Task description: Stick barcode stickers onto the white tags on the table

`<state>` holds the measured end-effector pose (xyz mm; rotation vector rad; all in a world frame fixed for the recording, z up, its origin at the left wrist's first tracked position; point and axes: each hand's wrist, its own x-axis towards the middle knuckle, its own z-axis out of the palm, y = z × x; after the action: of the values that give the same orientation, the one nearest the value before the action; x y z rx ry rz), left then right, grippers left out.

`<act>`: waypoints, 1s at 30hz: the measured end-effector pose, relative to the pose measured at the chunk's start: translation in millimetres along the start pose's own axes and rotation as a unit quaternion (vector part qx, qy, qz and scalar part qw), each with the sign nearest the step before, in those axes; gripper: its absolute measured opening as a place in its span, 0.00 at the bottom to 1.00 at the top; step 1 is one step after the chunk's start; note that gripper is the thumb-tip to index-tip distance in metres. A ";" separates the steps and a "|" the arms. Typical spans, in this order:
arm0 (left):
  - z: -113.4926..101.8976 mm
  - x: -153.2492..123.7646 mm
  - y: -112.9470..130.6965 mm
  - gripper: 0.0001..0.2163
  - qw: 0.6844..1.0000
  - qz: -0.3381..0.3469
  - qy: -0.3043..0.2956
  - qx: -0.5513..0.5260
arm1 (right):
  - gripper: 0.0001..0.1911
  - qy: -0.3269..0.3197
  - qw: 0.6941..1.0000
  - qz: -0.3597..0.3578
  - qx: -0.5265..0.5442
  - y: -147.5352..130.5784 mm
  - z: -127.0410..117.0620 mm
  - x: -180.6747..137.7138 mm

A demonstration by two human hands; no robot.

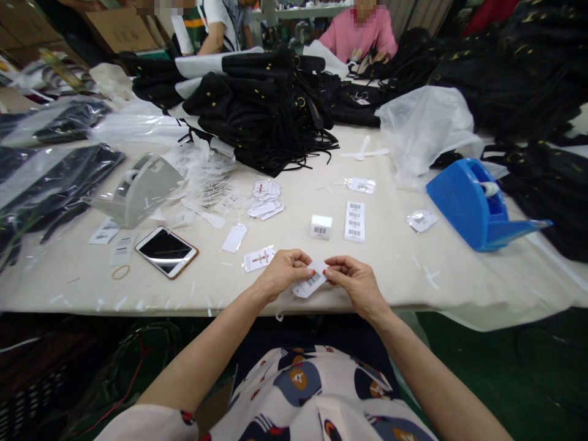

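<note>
Just above the table's front edge, a white hang tag (303, 290) with a barcode label is held between both hands. My left hand (288, 272) pinches it at the left, thumb on top. At its right corner, my right hand (351, 278) has thumb and forefinger closed on the label side of the tag. Beyond the hands stand a small roll of barcode labels (321, 227) and a strip of barcode labels (354, 222). A printed tag (258, 260) lies beside my left hand, with a blank white tag (234, 237) and a pile of tags (265, 199) farther back.
A phone (166, 252) and a rubber band (120, 272) lie at left, near a grey tape dispenser (138, 190). A blue tape dispenser (478, 205) stands at right. Black fringed bags (257, 110) are heaped behind, beside a clear plastic bag (427, 128). People sit across the table.
</note>
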<state>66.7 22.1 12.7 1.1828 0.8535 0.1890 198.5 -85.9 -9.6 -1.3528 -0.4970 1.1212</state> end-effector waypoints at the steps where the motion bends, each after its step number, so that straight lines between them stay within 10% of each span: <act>1: 1.2 -0.7 -1.4 0.13 1.000 0.005 -0.002 0.000 | 0.17 0.017 1.000 -0.009 0.002 0.7 0.8 0.2; 30: 4.3 -11.2 -10.3 0.10 0.997 -0.040 -0.020 0.059 | 0.14 0.085 0.996 -0.038 -0.004 6.0 -5.5 8.3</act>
<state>58.9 8.7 9.7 1.2557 0.8853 0.0495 204.6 -82.6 -18.8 -1.4103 -0.4243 0.9335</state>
